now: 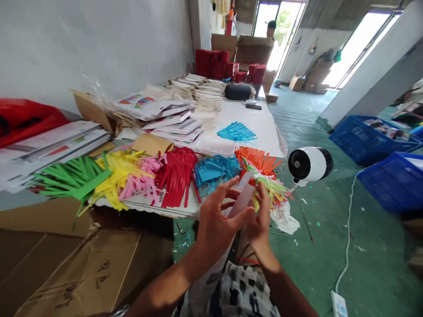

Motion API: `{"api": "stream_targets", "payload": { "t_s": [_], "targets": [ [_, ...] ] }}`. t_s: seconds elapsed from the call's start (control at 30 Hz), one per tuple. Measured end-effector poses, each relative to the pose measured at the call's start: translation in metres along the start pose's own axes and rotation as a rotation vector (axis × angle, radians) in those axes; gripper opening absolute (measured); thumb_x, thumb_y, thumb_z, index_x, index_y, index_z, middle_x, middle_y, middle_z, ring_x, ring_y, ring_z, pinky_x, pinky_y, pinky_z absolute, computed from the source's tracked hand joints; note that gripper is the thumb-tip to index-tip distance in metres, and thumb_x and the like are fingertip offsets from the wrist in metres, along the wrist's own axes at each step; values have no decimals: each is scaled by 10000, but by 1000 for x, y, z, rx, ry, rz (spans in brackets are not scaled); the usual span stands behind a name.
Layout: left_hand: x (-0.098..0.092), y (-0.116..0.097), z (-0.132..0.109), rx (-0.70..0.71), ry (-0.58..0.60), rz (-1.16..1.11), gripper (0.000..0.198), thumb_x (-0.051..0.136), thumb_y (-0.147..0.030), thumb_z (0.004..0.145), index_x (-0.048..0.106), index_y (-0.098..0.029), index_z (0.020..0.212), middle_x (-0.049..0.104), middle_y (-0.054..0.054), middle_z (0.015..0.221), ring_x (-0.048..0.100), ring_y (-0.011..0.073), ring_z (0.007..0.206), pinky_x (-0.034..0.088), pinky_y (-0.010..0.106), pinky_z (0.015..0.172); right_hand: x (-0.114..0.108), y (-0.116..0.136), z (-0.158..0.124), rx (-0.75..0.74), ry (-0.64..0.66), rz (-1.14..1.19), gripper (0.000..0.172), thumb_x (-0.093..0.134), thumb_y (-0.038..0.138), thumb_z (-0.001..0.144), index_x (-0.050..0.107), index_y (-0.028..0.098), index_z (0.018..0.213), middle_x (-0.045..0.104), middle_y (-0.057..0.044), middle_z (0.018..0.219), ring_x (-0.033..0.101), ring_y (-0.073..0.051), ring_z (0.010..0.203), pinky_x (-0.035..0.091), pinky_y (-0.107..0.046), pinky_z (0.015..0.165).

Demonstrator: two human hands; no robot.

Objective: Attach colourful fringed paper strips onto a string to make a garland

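"Head view: what do we find at the hands?"

"We find the left hand [216,218] gripping a pale strip [243,199] between thumb and curved fingers, apparently to steady it. The right hand [259,222] curls close along the strip's other side; whether it grips, we cannot tell."

"Where is the strip?"

"Raised and tilted above the lap [244,290], near the front edge of the table [264,121], just beside a multicoloured bundle [276,189]. We judge the height suits close sight of it."

"And along that edge?"

"Fringed pieces in a row: green fringe [89,187], yellow fringe [120,169], pink fringe [142,187], red fringe [178,176], blue fringe [214,171], orange fringe [259,159]. We take the grouping as sorting by colour, the front row as a matter of reach."

"Further out?"

"Printed packs [178,121] are stacked toward the wall [99,39], seemingly to spare working surface. We note a black case [238,92] beyond, and a black-and-white device [312,164], perhaps a fan, to the right; why it sits there, we cannot establish."
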State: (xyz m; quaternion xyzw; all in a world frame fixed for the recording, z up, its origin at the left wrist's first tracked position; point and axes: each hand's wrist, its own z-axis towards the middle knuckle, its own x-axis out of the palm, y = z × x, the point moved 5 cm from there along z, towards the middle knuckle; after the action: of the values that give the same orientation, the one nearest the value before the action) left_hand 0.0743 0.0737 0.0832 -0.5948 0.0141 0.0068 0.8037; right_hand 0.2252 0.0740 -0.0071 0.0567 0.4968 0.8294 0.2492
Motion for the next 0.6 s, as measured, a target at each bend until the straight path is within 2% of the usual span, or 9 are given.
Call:
{"api": "stream_targets", "payload": {
  "t_s": [0.03,0.1,0.2,0.3,0.37,0.43,0.53,0.6],
  "targets": [
    [-2,-1,-1,0,-5,3,687,931,-259,749,688,-325,1388,782,43,1082,761,213,986,668,305,814,-8,13,4,-42,-55,-40,512,492,394,1073,446,289,1572,521,-120,1568,478,-290,1468,386,-570,1205],
    [-8,-3,-4,-3,-14,5,695,935,-280,751,682,-325,1397,783,42,1079,762,215,1001,670,314,838,-16,42,15,-161,-36,-49,379,479,347,1078,579,301,1441,601,-94,1469,519,-276,1417,392,-548,1197],
    [-20,-6,-12,-8,-34,5,677,923,-296,772,679,-329,1402,779,42,1101,758,209,1020,667,320,873,-8,72,30,-246,160,59,197,553,323,1052,677,283,1200,679,-72,1221,604,-256,1251,457,-482,1120],
    [-39,-5,-23,-23,-112,-20,667,919,-290,775,681,-308,1398,775,51,1109,752,218,1056,657,348,924,10,87,38,-216,321,255,57,619,291,1023,668,262,1020,661,-55,1084,630,-228,1115,510,-417,1017],
    [-56,-4,-31,-6,-183,-72,676,929,-285,760,684,-289,1391,774,59,1113,746,228,1083,643,375,967,26,93,38,-213,401,377,67,626,287,1019,660,256,969,652,-52,1055,633,-220,1090,519,-404,993],
    [-73,-5,-38,20,-237,-98,691,949,-273,727,702,-282,1372,764,78,1210,725,248,1165,605,403,1045,44,98,36,-216,457,469,84,629,316,1016,665,255,970,655,-59,1051,636,-225,1091,524,-412,993],
    [-98,-8,-53,-28,-303,3,691,975,-252,660,755,-274,1315,720,100,1379,660,293,1316,523,414,1151,71,102,32,-216,513,577,163,640,407,1003,676,254,964,670,-72,1037,648,-242,1083,539,-438,988],
    [-114,-11,-66,-93,-355,105,607,958,-279,683,789,-251,1265,755,101,1323,692,300,1259,537,401,1110,89,105,27,-236,574,623,213,638,456,996,684,254,946,683,-76,1033,653,-250,1081,540,-445,991]
  ]
}}
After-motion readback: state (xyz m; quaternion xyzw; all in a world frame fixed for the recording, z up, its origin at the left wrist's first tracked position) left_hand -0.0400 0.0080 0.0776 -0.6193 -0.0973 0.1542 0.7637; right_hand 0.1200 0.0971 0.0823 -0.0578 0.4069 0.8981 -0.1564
